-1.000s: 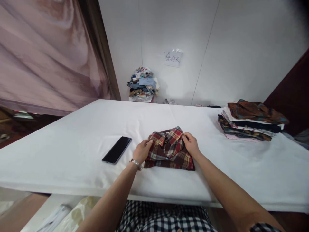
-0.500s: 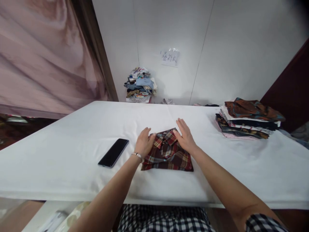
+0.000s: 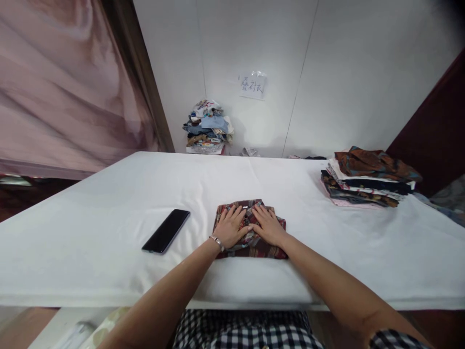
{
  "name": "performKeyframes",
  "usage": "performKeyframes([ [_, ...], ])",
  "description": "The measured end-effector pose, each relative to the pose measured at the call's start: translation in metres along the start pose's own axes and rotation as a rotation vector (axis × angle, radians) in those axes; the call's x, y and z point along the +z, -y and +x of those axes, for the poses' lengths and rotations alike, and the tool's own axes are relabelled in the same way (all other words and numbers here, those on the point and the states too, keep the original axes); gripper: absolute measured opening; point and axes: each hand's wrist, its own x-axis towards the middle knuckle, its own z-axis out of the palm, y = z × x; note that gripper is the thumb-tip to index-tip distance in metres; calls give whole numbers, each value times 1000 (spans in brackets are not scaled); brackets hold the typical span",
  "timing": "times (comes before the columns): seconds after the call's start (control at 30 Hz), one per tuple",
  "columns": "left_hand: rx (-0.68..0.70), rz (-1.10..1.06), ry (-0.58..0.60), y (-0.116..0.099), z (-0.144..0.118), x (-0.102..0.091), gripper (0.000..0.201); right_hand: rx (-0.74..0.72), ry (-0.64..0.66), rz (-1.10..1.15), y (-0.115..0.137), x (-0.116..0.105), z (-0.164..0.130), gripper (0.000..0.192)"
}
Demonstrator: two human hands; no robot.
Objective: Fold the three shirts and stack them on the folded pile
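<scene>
A folded plaid shirt point(image 3: 254, 251) in dark red and brown lies on the white-covered table point(image 3: 119, 194), close to its front edge. My left hand point(image 3: 231, 227) rests flat on the shirt's left half, fingers spread and pointing away from me; a bracelet circles that wrist. On the right half, my right hand point(image 3: 268, 225) lies flat in the same way, palm down. The two thumbs come together near the middle of the shirt. Much of the collar and front is covered by the hands.
A black phone point(image 3: 166, 231) lies left of the shirt. At the back right stands a stack of folded clothes point(image 3: 366, 184). Beyond the table's far edge, another pile of clothes point(image 3: 209, 127) leans by the wall, left of a handwritten paper sign point(image 3: 252, 87). A pink curtain point(image 3: 72, 87) hangs at left.
Both hands have moved inward from the shirt's sides and come down flat on top of it. The collar, visible before, is now mostly covered. The view has shifted slightly.
</scene>
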Motion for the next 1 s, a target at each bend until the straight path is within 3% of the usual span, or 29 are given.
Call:
performKeyframes([
  [0.13, -27, -69, -3, 1, 1, -1, 63, -17, -125, 227, -11, -10, -7, 58],
  [0.27, -94, -245, -43, 9, -2, -7, 55, 222, -432, 391, -42, -20, -37, 54],
  [0.4, -214, -280, -205, 13, -10, -9, 58, 458, -405, 554, -64, -15, -68, 58],
  [0.5, -275, -259, -205, 10, -16, -5, 59, 435, -399, 671, -57, -9, -69, 59],
  [0.67, -313, -234, -197, 4, -23, 2, 59, 213, -401, 762, -33, -9, -39, 52],
  [0.73, -312, -225, -233, 3, -26, 3, 59, 190, -409, 689, -27, -10, -29, 52],
  [0.8, -325, -230, -251, 2, -28, 3, 59, 229, -371, 475, -24, -11, -26, 46],
  [0.9, -346, -244, -242, 2, -30, 2, 60, 327, -264, 98, -21, -13, -32, 30],
  [1.0, -336, -247, -247, 3, -30, 2, 60, 358, -196, -75, -18, -18, -42, 30],
])
